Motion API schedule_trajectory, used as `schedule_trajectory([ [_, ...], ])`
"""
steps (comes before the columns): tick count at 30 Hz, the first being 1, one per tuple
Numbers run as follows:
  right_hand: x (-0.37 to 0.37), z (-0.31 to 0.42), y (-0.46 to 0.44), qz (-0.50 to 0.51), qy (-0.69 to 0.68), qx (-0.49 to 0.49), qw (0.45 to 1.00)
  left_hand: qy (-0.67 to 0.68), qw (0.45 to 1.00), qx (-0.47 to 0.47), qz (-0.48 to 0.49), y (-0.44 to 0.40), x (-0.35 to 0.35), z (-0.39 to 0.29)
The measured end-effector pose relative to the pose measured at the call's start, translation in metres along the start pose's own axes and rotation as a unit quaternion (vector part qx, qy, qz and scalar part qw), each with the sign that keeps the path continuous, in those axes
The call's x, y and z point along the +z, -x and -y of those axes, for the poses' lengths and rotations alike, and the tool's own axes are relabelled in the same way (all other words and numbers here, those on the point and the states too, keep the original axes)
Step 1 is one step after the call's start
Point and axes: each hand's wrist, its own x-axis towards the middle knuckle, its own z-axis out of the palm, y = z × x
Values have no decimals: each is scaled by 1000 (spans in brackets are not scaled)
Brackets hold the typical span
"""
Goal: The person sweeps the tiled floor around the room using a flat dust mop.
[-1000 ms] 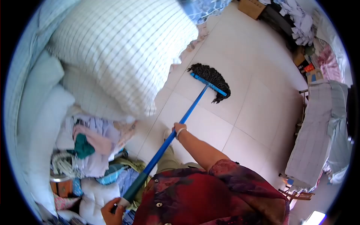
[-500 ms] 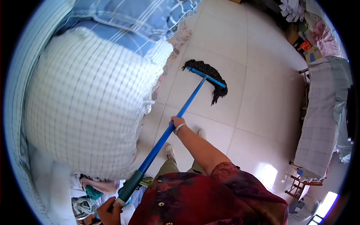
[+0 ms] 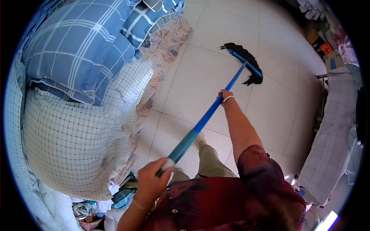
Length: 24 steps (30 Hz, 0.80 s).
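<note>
A mop (image 3: 210, 113) with a blue pole, a green end section and a blue crossbar slants from lower left to upper right. Its dark stringy head (image 3: 250, 61) lies on the tiled floor (image 3: 200, 73). My left hand (image 3: 153, 179) wraps round the pole's near end, by a whitish band. Farther down, my right hand (image 3: 226, 96) grips the blue part of the pole, a bracelet on its wrist. Between the two hands the pole passes over a shoe (image 3: 201, 139).
On the left stand bedding in white check (image 3: 73, 142) and blue plaid pillows (image 3: 77, 46), with a floral cloth (image 3: 163, 50) hanging along the edge. A cloth-covered bench or table (image 3: 331, 131) runs along the right. Cardboard boxes (image 3: 333, 61) sit at the upper right. Clothes (image 3: 123, 198) are piled at lower left.
The mop head has slid right and slightly away across the floor. Both hands have moved up and to the right with the pole, still gripping it. The view has shifted too.
</note>
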Motion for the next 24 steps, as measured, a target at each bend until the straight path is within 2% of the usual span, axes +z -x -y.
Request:
schedule_trajectory([
  [2, -9, 19, -3, -18, 10, 1, 1000, 45, 999, -2, 12, -10, 18, -11],
  [4, -15, 19, -13, -62, 1, 5, 998, 34, 999, -5, -3, -5, 18, -12],
  [5, -16, 13, -12, -23, 38, 1, 999, 20, 1000, -6, -16, 0, 15, -9],
  [6, -11, 2, -11, 15, 74, -5, 997, 20, 999, -46, -17, 8, 8, -6],
  [7, -3, -16, -20, -25, 60, 18, 998, 26, 994, -108, -19, 21, 2, 2],
  [8, 3, -32, -17, -24, 70, 19, 997, 28, 990, -130, -40, 36, -4, 10],
  [11, 17, -94, 21, 29, 143, 10, 989, 72, 962, -248, -89, 89, -28, 20],
  [13, 20, -144, 49, 58, 183, 10, 981, 84, 953, -241, -163, 139, -38, 36],
  [15, 17, -199, 81, 84, 217, 17, 972, 15, 960, -216, -178, 200, -51, 63],
  [17, 10, -256, 116, 113, 247, 30, 962, 42, 931, -294, -214, 252, -61, 54],
  [18, 6, -286, 135, 128, 266, 35, 955, 23, 916, -315, -250, 281, -63, 53],
  [21, -21, -389, 188, 187, 340, 39, 921, -59, 875, -401, -266, 362, -76, 35],
  [22, -31, -419, 207, 191, 295, 93, 932, -64, 872, -387, -292, 410, -74, 57],
  [23, -43, -430, 238, 182, 204, 200, 941, -70, 871, -372, -314, 468, -73, 83],
  [24, -55, -431, 277, 166, 108, 303, 932, -123, 887, -354, -269, 503, -80, 85],
])
